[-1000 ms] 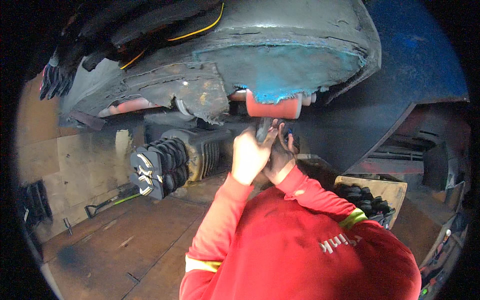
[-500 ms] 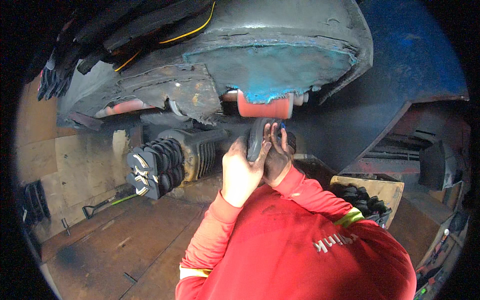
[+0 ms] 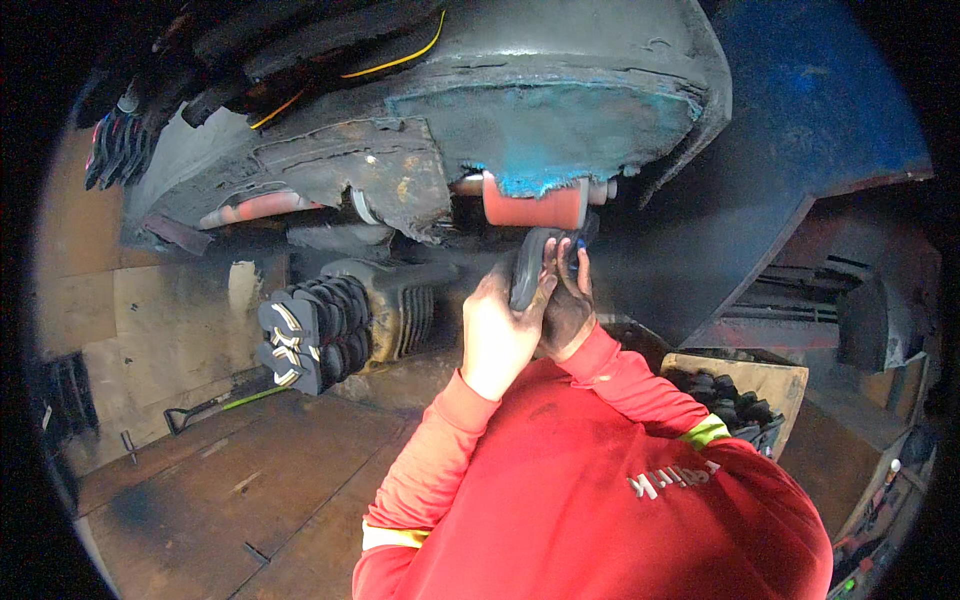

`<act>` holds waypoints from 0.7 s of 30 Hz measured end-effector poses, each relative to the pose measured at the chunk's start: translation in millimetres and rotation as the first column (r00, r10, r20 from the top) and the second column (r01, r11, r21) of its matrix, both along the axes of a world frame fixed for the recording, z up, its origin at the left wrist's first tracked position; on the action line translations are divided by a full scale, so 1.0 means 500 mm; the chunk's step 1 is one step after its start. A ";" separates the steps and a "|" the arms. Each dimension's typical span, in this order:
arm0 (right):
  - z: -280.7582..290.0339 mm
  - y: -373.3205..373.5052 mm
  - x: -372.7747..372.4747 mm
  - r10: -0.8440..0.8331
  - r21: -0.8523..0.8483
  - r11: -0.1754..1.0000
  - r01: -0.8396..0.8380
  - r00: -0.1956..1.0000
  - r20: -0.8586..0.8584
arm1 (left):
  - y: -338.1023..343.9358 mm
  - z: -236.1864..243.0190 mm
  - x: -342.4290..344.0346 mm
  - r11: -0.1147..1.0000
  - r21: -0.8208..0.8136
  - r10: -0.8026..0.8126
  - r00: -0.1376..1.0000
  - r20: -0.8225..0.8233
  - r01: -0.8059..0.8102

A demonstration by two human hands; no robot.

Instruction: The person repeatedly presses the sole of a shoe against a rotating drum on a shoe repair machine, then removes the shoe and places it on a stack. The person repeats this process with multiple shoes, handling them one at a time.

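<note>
Just below a red spinning roller [image 3: 535, 207], I hold a dark flip-flop or sandal sole [image 3: 530, 265], tilted up on its edge. Its upper end is at the roller's lower side; whether it touches cannot be made out. My left hand [image 3: 502, 332] is closed round the near-left side, thumb pointing up along it. My right hand [image 3: 568, 312], blackened with dust, presses from the right with fingers pointing up. A small blue spot shows at its fingertips. The sole's far side is hidden behind my fingers.
A dusty grey hood [image 3: 540, 130] with torn blue edging overhangs the roller. Left stands a ribbed motor [image 3: 405, 310] beside stacked black flip-flops [image 3: 300, 340]. A wooden box [image 3: 790, 385] of dark pieces is at my right, below a blue metal panel [image 3: 780, 140].
My hands and the sole have shifted slightly right relative to the roller. The sole leans at a slightly different angle. Both hands keep their hold, and the view has moved a little.
</note>
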State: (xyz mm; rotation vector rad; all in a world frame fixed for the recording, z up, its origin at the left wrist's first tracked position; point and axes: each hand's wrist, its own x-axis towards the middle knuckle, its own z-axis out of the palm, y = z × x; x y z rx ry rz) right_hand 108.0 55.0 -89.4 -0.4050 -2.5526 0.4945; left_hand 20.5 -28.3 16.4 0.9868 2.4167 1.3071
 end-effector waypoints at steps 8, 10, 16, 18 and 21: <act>-0.033 0.012 0.034 0.091 -0.449 0.859 -0.245 0.937 -0.338 | -0.086 -0.037 0.000 1.000 0.006 0.025 0.994 -0.105 -0.024; -0.046 0.035 0.041 -0.233 -0.936 -0.282 -0.212 0.961 -0.147 | -0.112 -0.027 -0.007 1.000 -0.020 -0.005 0.993 -0.116 0.003; -0.125 0.089 -0.045 -0.056 -0.587 -0.749 -0.306 0.913 -0.404 | -0.119 0.045 0.012 0.999 0.003 -0.050 0.990 0.134 0.050; -0.142 0.100 -0.083 -0.051 -0.563 -0.769 -0.304 0.906 -0.419 | -0.104 0.064 0.002 0.997 -0.012 -0.071 0.997 -0.007 0.071; -0.136 0.117 -0.104 -0.027 -0.488 -0.827 -0.278 0.887 -0.461 | -0.077 0.077 -0.015 0.996 -0.061 -0.079 0.985 -0.153 0.070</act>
